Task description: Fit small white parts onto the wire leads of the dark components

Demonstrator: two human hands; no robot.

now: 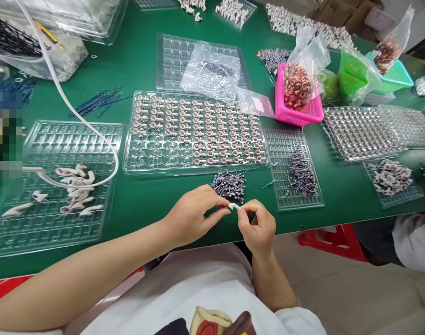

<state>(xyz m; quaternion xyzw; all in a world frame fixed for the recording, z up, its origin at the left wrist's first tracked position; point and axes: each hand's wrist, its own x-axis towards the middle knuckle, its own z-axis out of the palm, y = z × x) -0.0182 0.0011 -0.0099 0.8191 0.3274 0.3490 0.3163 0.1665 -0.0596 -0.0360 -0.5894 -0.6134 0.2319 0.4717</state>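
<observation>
Pinching a piece (234,206) by its three-o'clock end, the right hand (259,228) has closed fingers; the left hand (195,214), barely parted at nine, I can't judge. Slackness could drop it amid twelve-o'clock wires (229,186).

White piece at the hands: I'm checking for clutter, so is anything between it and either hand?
Nothing visible. The right hand pinches one end of the white piece; the left hand is at the other. The wired parts lie beyond, not between.

Grn tbl (146,197), red stool (352,242), pale flr (331,284)
</observation>
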